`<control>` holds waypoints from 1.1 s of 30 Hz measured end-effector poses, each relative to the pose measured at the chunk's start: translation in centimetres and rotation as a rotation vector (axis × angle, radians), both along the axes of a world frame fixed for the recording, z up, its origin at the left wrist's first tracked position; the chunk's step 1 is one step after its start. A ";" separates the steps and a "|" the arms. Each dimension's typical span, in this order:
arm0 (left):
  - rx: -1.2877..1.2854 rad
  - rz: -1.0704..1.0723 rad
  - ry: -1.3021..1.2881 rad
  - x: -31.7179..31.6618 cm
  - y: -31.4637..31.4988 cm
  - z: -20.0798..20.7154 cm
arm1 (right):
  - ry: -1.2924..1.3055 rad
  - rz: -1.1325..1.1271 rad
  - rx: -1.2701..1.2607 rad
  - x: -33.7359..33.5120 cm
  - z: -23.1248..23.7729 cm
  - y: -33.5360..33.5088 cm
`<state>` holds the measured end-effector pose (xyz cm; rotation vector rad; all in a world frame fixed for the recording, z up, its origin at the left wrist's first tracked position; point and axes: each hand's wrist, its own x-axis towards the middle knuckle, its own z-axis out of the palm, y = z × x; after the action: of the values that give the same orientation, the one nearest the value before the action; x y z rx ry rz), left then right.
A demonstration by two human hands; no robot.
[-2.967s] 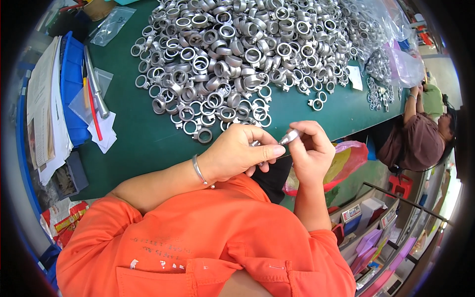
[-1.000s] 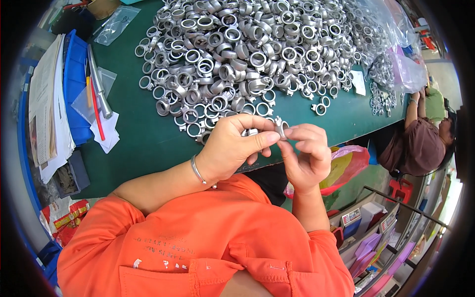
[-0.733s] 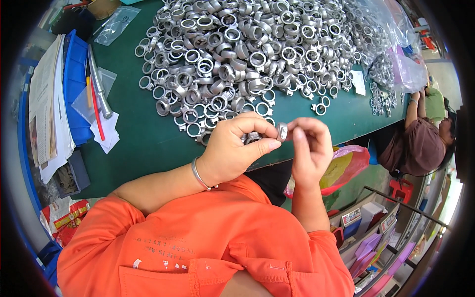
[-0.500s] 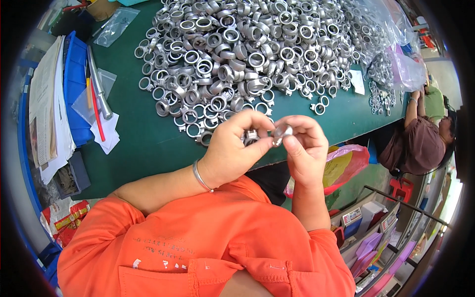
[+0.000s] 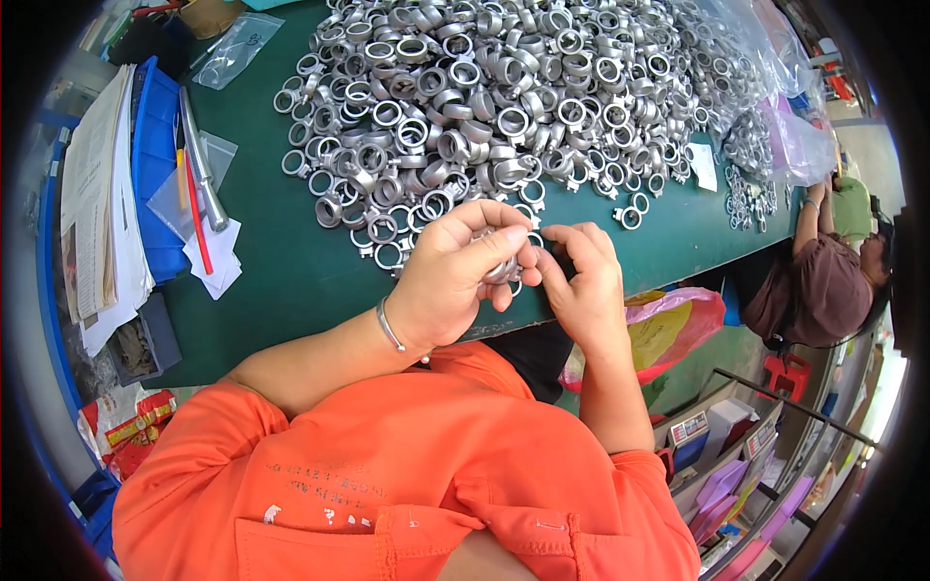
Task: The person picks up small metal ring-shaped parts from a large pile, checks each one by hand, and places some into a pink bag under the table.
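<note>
My left hand (image 5: 455,266) is closed around a few grey metal rings (image 5: 502,270), which show partly between its thumb and curled fingers. Close beside it, my right hand (image 5: 589,290) has its thumb and forefinger at the edge of another metal ring (image 5: 537,240); most of that ring is hidden by the fingers. Both hands are above the near edge of the green table. Just beyond them spreads a large heap of similar metal rings (image 5: 446,107), many with small lugs on the side.
At the left stand a blue bin (image 5: 160,184) and a stack of papers (image 5: 97,203). A metal rod (image 5: 201,165) and a red pen (image 5: 194,218) lie beside them. Plastic bags (image 5: 799,145) are at the far right, near a seated person (image 5: 809,281). A pink bag (image 5: 673,329) hangs below the table edge.
The ring that was held up between both hands is no longer raised there. My left hand has turned and curled over its rings, and my right hand has drawn slightly away from it.
</note>
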<state>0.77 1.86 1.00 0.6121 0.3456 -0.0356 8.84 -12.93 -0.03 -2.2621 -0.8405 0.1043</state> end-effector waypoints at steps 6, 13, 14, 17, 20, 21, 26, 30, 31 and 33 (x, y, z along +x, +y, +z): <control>0.186 0.021 -0.016 -0.1 -0.4 0.2 | 0.141 -0.182 0.102 -0.1 0.2 0.0; 0.433 -0.260 0.101 -0.1 -0.3 0.8 | 0.382 -0.052 0.735 -0.7 -0.1 -1.0; 0.419 -0.256 0.101 -0.2 -0.5 0.7 | 0.374 -0.019 0.777 -0.9 0.3 -0.9; 0.329 -0.233 0.105 -0.1 -0.6 0.7 | 0.154 0.090 0.750 -1.2 0.7 -0.9; 0.315 -0.198 0.055 -0.2 -0.6 0.4 | -0.207 0.261 0.565 -0.6 0.7 -1.0; 0.413 -0.207 0.041 -0.2 -0.4 0.5 | -0.187 0.258 0.578 -0.6 0.7 -1.0; 0.821 -0.007 -0.280 -0.3 -0.8 -0.3 | 0.420 -0.007 0.794 -1.5 0.6 -0.9; 0.972 0.013 -0.364 -0.4 -1.0 -0.1 | 0.831 0.044 0.783 -1.1 1.2 -1.1; 0.977 0.006 -0.376 -0.4 -1.0 -0.1 | 0.889 0.085 0.801 -1.1 1.1 -1.2; 0.990 -0.007 -0.398 -0.4 -0.9 -0.1 | 0.875 0.122 0.876 -1.2 0.7 -1.3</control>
<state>0.40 0.94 0.88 1.5709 -0.0557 0.2645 7.66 -14.18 0.65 -1.1468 -0.4007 0.6017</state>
